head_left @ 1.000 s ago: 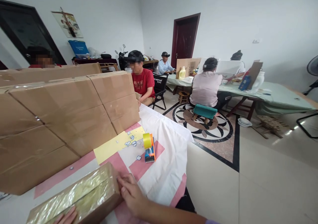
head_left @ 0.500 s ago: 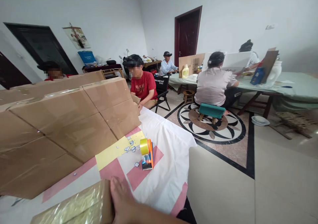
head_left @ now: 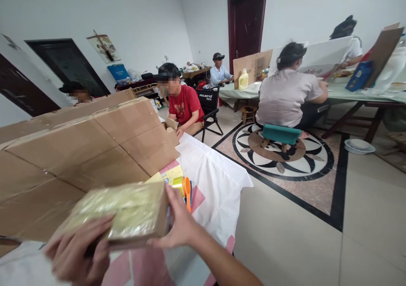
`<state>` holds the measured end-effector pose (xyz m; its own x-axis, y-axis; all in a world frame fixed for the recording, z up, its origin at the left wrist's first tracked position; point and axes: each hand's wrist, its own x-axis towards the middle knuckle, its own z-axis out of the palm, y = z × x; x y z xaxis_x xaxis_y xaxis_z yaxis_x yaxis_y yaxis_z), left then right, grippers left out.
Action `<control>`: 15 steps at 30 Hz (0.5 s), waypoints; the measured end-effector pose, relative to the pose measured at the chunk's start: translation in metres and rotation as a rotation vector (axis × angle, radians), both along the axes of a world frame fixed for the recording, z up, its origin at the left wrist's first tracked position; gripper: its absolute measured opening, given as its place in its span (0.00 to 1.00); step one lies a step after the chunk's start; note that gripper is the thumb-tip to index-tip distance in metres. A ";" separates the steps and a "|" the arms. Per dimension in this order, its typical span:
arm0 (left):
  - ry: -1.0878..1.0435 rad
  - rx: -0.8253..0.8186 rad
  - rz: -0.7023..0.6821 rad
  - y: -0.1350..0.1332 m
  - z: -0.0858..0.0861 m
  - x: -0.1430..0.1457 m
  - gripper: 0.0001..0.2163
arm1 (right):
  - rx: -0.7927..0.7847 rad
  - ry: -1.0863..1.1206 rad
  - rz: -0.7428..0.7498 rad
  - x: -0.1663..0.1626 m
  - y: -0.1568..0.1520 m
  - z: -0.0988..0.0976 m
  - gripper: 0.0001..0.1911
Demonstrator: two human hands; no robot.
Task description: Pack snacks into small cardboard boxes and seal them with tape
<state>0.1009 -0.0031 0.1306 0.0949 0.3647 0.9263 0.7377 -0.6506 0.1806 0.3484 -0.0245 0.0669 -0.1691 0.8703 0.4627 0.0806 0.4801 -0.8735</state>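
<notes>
A cardboard box [head_left: 136, 210], its top covered in shiny yellowish clear tape, is held up off the table between both hands. My right hand [head_left: 179, 218] grips the box's right end, thumb below and fingers along the end face. At the near left side, my left hand [head_left: 82, 246] is wrapped on the box, blurred by motion, with fingers on its top. Behind my right hand, an orange tape dispenser [head_left: 187, 191] with a roll of yellow tape stands on the tablecloth [head_left: 215, 180], partly hidden by that hand.
A wall of stacked cardboard boxes [head_left: 95, 146] runs along the table's far left. Beyond it sits a person in a red shirt [head_left: 187, 108] holding a piece of cardboard. A person on a green-topped stool [head_left: 281, 133] works at another table [head_left: 342, 93] at right.
The box has risen from the table's near edge and moved up and right. My left hand has come into view on it. The camera view has shifted slightly.
</notes>
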 end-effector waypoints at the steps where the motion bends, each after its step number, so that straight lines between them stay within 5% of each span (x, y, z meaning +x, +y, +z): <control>1: 0.054 0.150 -0.105 0.017 0.013 0.029 0.05 | 0.058 -0.002 -0.100 0.020 0.003 0.009 0.80; 3: 0.082 0.255 -0.229 0.056 0.034 0.092 0.08 | 0.145 -0.003 -0.318 0.059 0.014 0.022 0.76; 6: 0.121 0.100 -0.305 0.112 0.041 0.177 0.12 | 0.167 -0.031 -0.614 0.109 0.042 0.022 0.70; 10: 0.223 -0.400 -0.311 0.172 0.000 0.245 0.15 | 0.079 -0.151 -0.846 0.144 0.098 -0.019 0.67; 15: 0.305 -0.529 -0.323 0.218 -0.055 0.254 0.15 | 0.025 -0.394 -0.907 0.141 0.162 -0.084 0.68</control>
<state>0.3547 0.2154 0.0752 0.5025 0.6703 0.5461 0.5902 -0.7275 0.3498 0.4892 0.1377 -0.0172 0.4110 0.7369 0.5367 0.7096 0.1111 -0.6958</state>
